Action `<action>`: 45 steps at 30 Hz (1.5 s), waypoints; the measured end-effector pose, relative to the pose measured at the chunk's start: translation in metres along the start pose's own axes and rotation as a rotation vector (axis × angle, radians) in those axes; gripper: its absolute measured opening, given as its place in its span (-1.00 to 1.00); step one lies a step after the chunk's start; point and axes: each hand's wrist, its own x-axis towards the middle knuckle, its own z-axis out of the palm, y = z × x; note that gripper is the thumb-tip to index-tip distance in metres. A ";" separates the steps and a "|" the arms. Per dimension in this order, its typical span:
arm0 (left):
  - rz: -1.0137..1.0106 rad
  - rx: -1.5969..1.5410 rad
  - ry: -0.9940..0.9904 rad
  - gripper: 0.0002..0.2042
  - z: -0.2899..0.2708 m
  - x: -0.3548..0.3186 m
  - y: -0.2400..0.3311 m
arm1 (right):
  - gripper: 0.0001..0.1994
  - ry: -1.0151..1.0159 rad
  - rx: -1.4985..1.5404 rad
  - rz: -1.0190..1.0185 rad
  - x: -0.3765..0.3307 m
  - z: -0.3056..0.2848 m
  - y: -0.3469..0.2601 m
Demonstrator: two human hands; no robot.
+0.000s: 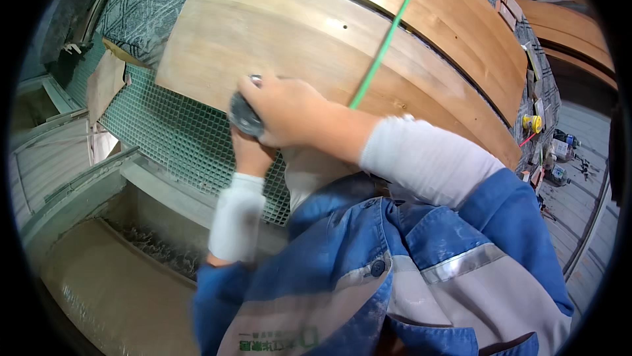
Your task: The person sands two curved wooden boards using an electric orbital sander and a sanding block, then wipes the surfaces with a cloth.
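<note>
My right hand (286, 109) is wrapped over the top of a dark, round palm sander (243, 116) near the left end of a pale wooden panel (224, 27). From below, my left hand (251, 153) is closed against the near side of the sander, its fingers mostly hidden behind it. The sander's underside is hidden, so its contact with the panel cannot be seen. A green hose (388, 38) runs across the panel and disappears behind my right forearm.
A second wooden panel (461, 20) lies beyond a dark gap. Green grating (171, 135) and patterned grey carpet (148, 10) lie under the panels. At lower left is a trough (125, 290) of murky water. A yellow spool (532, 124) and bottles (559, 175) are at right.
</note>
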 end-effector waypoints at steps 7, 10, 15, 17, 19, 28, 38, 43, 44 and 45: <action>0.232 -0.063 -0.101 -0.22 0.152 -0.128 0.080 | -0.35 0.037 -0.026 0.182 -0.233 -0.053 0.027; 0.197 -0.104 -0.148 -0.24 0.169 -0.146 0.087 | -0.33 -0.030 -0.070 0.278 -0.262 -0.055 0.030; -0.130 -0.348 -0.104 -0.46 0.110 -0.065 0.063 | -0.43 0.086 -0.047 0.177 -0.150 -0.036 0.025; -0.304 -0.574 -0.110 -0.53 0.075 -0.014 0.039 | -0.46 0.150 0.052 0.072 -0.087 -0.030 0.033; -0.244 -0.508 -0.110 -0.44 0.062 0.025 0.042 | -0.47 0.114 -0.039 0.111 -0.040 -0.048 0.032; 0.261 -0.046 -0.319 -0.19 0.188 -0.078 0.111 | -0.24 0.090 -0.100 0.463 -0.246 -0.084 0.055; -0.145 -0.265 -0.134 -0.24 0.115 0.083 0.066 | -0.29 0.038 -0.059 0.267 -0.044 -0.103 0.083; -0.017 -0.263 -0.113 -0.30 0.165 0.050 0.083 | -0.31 0.156 -0.006 0.242 -0.108 -0.104 0.111; 0.019 -0.182 -0.092 -0.26 0.187 0.031 0.105 | -0.30 0.196 0.017 0.250 -0.144 -0.103 0.124; 0.027 -0.223 -0.168 -0.26 0.216 0.012 0.115 | -0.29 0.233 0.032 0.264 -0.183 -0.112 0.130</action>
